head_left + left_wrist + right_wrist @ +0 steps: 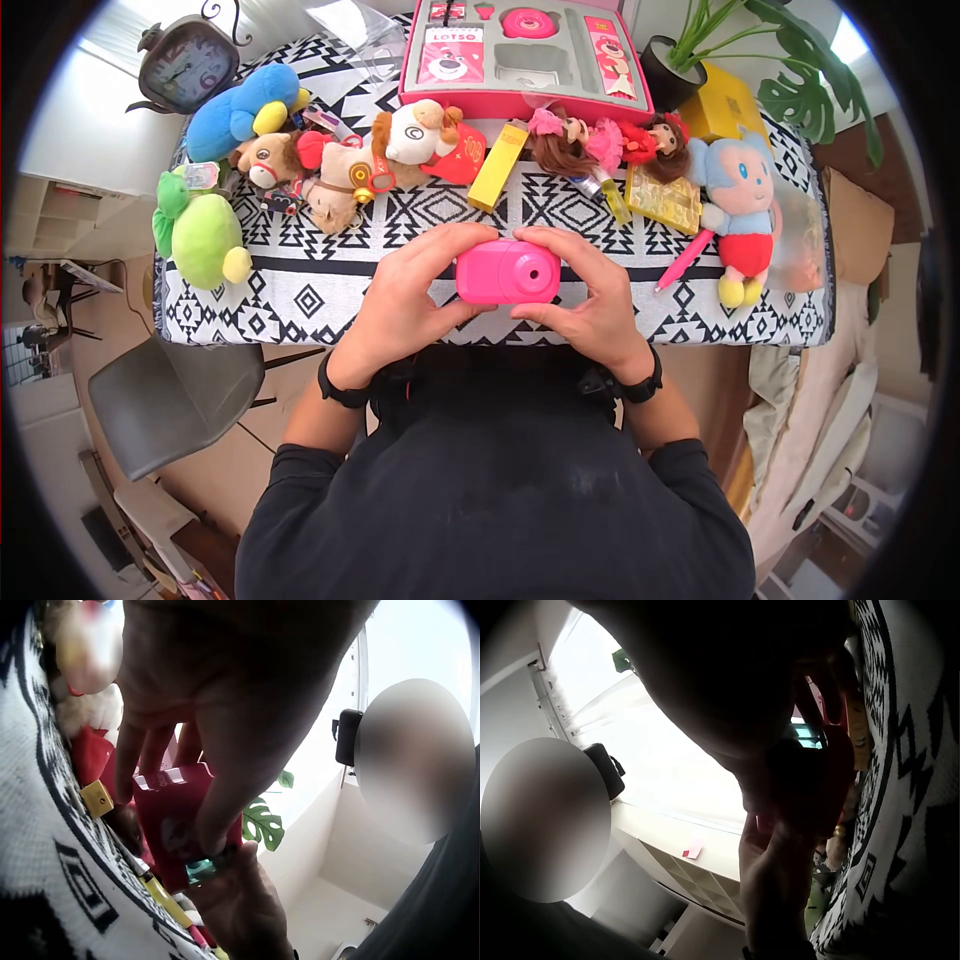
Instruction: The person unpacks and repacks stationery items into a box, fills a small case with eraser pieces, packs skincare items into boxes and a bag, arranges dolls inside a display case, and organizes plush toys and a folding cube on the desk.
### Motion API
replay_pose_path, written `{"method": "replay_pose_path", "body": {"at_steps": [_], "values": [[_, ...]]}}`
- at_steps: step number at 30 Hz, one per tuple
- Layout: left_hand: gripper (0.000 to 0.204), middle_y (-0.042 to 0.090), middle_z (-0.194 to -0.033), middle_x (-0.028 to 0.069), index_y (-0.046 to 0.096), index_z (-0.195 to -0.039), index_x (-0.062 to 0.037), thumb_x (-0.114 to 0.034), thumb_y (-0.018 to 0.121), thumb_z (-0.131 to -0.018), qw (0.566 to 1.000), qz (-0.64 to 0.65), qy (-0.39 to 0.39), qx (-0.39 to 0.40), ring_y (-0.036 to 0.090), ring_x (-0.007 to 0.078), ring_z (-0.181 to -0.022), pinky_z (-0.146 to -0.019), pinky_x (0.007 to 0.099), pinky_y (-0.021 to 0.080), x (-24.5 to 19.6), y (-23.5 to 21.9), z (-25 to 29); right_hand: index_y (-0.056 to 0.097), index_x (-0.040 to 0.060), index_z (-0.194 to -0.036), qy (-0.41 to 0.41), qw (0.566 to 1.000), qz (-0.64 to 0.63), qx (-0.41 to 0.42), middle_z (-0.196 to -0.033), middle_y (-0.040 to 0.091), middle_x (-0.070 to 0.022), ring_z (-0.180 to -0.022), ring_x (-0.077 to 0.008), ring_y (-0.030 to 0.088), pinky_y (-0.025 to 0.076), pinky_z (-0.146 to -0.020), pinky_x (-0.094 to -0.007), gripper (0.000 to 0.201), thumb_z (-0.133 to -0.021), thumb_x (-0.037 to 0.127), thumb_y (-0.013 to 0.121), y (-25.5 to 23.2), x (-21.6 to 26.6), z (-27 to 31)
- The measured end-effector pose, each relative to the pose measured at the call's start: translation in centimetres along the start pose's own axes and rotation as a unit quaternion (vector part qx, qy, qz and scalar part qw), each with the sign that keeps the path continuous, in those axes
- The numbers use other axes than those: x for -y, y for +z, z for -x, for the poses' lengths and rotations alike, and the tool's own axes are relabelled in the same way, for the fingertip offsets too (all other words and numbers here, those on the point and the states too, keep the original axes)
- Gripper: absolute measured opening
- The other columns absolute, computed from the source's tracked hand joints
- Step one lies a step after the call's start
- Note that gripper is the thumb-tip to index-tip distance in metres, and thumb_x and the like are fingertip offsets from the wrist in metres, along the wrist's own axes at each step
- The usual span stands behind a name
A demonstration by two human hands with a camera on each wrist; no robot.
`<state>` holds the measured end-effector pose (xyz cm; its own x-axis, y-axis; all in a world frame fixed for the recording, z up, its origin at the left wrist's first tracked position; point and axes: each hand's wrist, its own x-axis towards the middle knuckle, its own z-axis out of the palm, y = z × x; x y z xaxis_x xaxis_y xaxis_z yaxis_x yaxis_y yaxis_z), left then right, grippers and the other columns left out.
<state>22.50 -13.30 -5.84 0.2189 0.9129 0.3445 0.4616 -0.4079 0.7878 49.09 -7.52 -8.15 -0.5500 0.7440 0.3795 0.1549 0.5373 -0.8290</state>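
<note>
In the head view a small pink toy camera with rounded corners and a dark round lens is held up close over the front part of the table. My left hand grips its left end, fingers along the top and thumb below. The opposite end is gripped by my right hand, thumb under its lower edge. From the left wrist, the pink toy camera appears between both hands, with a glossy teal patch at one end. Dark shadow hides much of it in the right wrist view.
Behind the hands, plush toys, dolls and a yellow box line the patterned tablecloth. A pink pen lies to the right, beside a blue plush. At the back stands an open pink gift box.
</note>
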Motion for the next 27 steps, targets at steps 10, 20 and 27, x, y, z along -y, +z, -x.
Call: {"method": "replay_pose_path", "body": {"at_steps": [10,20,27], "values": [[0.071,0.081,-0.136,0.0178,0.073,-0.145,-0.0033,-0.004,0.099,-0.079,0.999,0.001,-0.034,-0.031,0.081,0.0380,-0.123,-0.103,0.0432,0.066,0.2,0.8,0.0,0.072,0.0002,-0.148,-0.002,0.999,-0.006,-0.035,-0.150,0.078,-0.0200,-0.136,-0.0366,0.078,0.063,-0.114,-0.0438,0.077,-0.084,0.027,0.106,0.8,-0.2,-0.3],[0.072,0.084,-0.135,0.0155,0.075,-0.145,-0.0007,-0.007,0.101,-0.078,0.998,0.028,-0.055,0.015,0.084,0.0276,-0.121,-0.104,0.0391,0.067,0.7,-0.4,-0.1,0.073,-0.0008,-0.149,0.017,1.000,-0.016,-0.003,-0.148,0.080,-0.0205,-0.137,-0.0325,0.078,0.061,-0.117,-0.0425,0.081,-0.079,0.021,0.108,0.0,0.2,-0.5],[0.072,0.083,-0.135,0.0155,0.075,-0.145,0.0006,-0.006,0.100,-0.078,0.996,0.056,-0.067,0.024,0.084,0.0282,-0.121,-0.105,0.0399,0.067,0.6,-0.1,0.0,0.075,0.0021,-0.147,-0.002,1.000,0.009,0.023,-0.143,0.081,-0.0187,-0.130,-0.0340,0.081,0.065,-0.110,-0.0419,0.078,-0.080,0.027,0.107,-0.6,-0.1,-0.8]]}}
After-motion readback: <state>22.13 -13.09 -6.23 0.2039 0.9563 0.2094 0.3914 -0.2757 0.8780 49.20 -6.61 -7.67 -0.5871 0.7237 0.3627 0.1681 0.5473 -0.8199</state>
